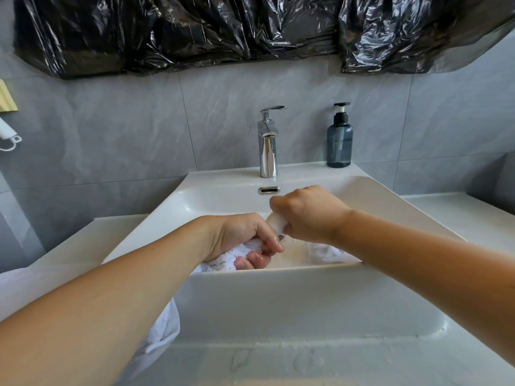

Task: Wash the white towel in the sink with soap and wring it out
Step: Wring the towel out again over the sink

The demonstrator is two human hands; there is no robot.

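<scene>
The white towel [278, 223] is twisted into a rope over the white sink [278, 296]. My left hand [245, 238] grips its lower end near the sink's front wall, fingers curled round the cloth. My right hand [309, 211] grips the upper end a little farther back and higher. A loose part of the towel lies in the basin under my right forearm. Water drips between my hands. The chrome faucet [268, 143] stands at the back with no water running. A blue soap pump bottle [339, 137] stands to its right on the sink's rim.
Black plastic sheeting [250, 32] covers the wall above the grey tiles. A white countertop [459, 215] flanks the sink on both sides. White cloth [164, 324] hangs below my left forearm at the sink's front left. A white hook [7, 135] sits on the left wall.
</scene>
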